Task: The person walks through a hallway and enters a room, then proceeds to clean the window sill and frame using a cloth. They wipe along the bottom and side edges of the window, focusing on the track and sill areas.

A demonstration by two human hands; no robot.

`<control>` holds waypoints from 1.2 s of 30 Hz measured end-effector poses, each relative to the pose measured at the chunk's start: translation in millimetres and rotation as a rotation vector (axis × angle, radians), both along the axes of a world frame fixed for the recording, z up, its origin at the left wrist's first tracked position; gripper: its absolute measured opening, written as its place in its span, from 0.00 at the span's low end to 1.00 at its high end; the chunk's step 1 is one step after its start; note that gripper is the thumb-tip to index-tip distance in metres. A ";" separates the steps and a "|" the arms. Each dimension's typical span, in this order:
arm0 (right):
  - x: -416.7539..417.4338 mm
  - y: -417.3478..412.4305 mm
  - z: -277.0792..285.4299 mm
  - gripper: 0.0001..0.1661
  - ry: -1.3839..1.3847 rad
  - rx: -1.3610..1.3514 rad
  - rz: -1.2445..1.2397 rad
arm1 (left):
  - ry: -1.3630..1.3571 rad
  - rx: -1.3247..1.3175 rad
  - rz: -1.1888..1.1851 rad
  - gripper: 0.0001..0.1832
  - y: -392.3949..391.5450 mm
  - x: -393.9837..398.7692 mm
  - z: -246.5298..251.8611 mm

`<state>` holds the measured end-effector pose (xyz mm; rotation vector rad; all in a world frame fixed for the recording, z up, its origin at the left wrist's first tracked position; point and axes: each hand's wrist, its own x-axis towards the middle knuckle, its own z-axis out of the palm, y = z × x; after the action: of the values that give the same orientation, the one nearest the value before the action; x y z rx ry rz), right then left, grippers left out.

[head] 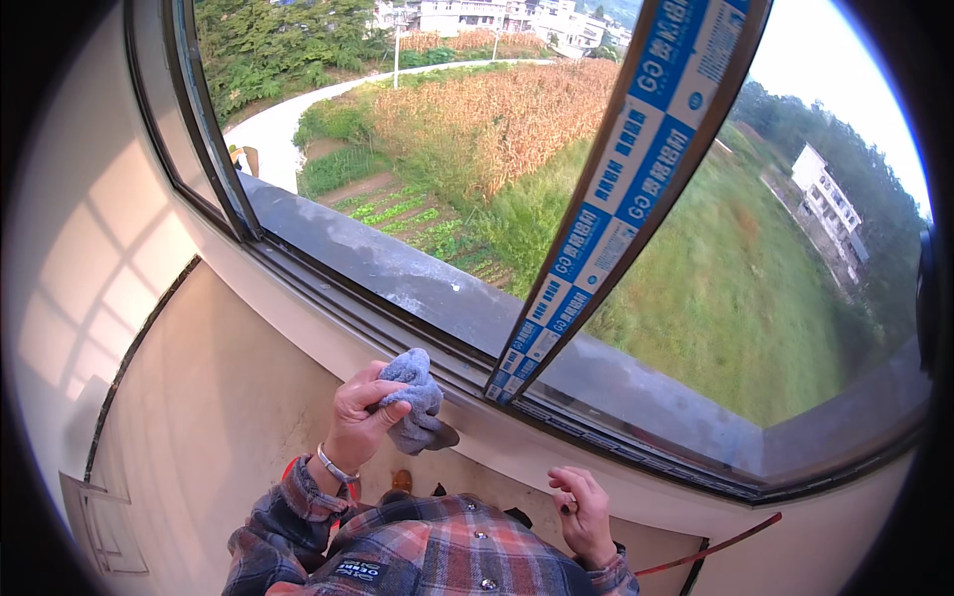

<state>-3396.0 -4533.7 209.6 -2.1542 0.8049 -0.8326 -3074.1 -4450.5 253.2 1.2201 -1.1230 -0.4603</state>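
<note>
A bunched grey-blue cloth (pixel 414 406) is pinched between the thumb and fingers of my left hand (pixel 361 413), in front of the window sill. A metal bracelet (pixel 337 463) circles that wrist. My right hand (pixel 583 514) is lower and to the right, below the sill, its fingers curled around a small dark thing (pixel 569 509) whose end shows; what it is I cannot tell. Beyond both hands lies the dark window track (pixel 358 305), and the frame upright (pixel 589 223) bears blue and white protective film.
The left part of the window stands open above an outer concrete ledge (pixel 417 272); glass fills the right part. A red strap or cord (pixel 715 547) runs at lower right. A brown shoe (pixel 402 480) shows on the floor. Fields and buildings lie outside.
</note>
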 end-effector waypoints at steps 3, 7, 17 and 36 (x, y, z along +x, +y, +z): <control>72.9 2.6 -17.0 0.15 -0.045 0.311 0.082 | -0.148 -0.086 -0.129 0.13 5.6 29.1 39.5; 167.4 12.9 -44.9 0.17 -0.050 0.386 0.165 | -0.222 -0.030 -0.349 0.15 -0.4 61.0 73.1; 170.3 31.7 5.4 0.09 -0.105 0.024 -0.170 | -0.470 -0.149 -0.004 0.17 -37.5 119.7 51.9; 179.3 0.5 0.1 0.15 -0.019 0.027 -0.229 | -0.783 -0.301 -0.996 0.17 -261.9 -23.2 -20.2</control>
<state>-3216.6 -4533.1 209.7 -2.0523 1.0610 -0.9498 -3097.3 -4712.4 233.1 0.4755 -2.3885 -0.5213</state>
